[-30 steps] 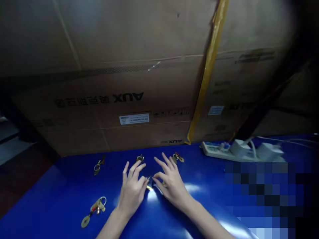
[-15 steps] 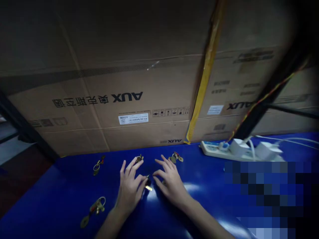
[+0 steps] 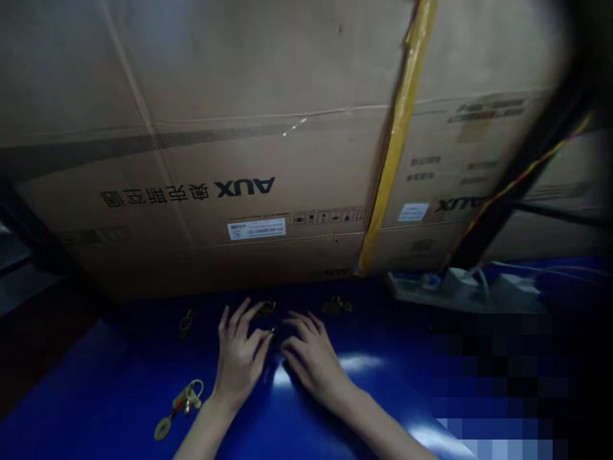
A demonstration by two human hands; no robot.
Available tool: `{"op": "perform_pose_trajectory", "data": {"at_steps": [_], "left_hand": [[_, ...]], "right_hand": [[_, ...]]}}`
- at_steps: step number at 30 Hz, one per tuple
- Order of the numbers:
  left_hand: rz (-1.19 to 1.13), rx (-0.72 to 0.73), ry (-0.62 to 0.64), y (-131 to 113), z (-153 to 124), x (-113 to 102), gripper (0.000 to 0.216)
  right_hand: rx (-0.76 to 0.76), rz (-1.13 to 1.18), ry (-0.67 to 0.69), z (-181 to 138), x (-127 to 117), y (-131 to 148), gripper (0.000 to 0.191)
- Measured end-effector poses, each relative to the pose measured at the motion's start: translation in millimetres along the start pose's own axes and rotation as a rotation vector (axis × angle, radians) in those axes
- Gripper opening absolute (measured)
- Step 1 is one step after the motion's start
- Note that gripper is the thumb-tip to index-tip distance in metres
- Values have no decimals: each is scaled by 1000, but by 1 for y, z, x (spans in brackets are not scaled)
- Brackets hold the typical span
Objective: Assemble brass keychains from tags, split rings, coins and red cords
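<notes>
In the head view, my left hand (image 3: 239,354) pinches a small shiny thing (image 3: 272,331) between thumb and index finger. It looks like a small keychain, mostly dark and hard to make out. My right hand (image 3: 311,358) is just right of it, fingers bent but apart, with nothing seen in them. Beyond my left fingertips is a brass keychain (image 3: 268,308), and another keychain (image 3: 339,305) lies past my right hand. To the left lie a keychain with a ring (image 3: 185,324) and, nearer, a keychain with a round coin-like disc (image 3: 186,402).
The blue tabletop (image 3: 124,396) runs up to large cardboard boxes (image 3: 205,153) with yellow tape (image 3: 395,134). A power strip (image 3: 412,289) with white plugs stands at the back right. Dark rack posts rise on both sides. A pixelated patch covers the lower right.
Both hands have shifted slightly left, and the held thing has moved up and left with my left hand. Its gold part no longer shows. The tabletop looks darker and the boxes brighter.
</notes>
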State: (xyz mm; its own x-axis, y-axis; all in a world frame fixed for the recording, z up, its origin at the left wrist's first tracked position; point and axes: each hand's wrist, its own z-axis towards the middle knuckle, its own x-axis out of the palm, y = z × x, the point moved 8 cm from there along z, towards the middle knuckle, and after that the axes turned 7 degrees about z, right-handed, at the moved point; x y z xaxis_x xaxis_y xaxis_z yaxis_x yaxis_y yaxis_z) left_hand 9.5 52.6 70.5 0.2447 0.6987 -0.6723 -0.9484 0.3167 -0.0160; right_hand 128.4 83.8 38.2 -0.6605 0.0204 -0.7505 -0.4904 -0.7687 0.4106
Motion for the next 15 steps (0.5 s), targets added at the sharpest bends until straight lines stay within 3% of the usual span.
{"op": "perform_pose_trajectory", "data": {"at_steps": [6,15], "left_hand": [[-22,69,36,-16,-3,6,14],[-117,26,36,-18,-7,10,13]], "right_hand": [[80,163,-191,-1,-19,-8,9],[188,254,-242,-2,-22,-20,11]]}}
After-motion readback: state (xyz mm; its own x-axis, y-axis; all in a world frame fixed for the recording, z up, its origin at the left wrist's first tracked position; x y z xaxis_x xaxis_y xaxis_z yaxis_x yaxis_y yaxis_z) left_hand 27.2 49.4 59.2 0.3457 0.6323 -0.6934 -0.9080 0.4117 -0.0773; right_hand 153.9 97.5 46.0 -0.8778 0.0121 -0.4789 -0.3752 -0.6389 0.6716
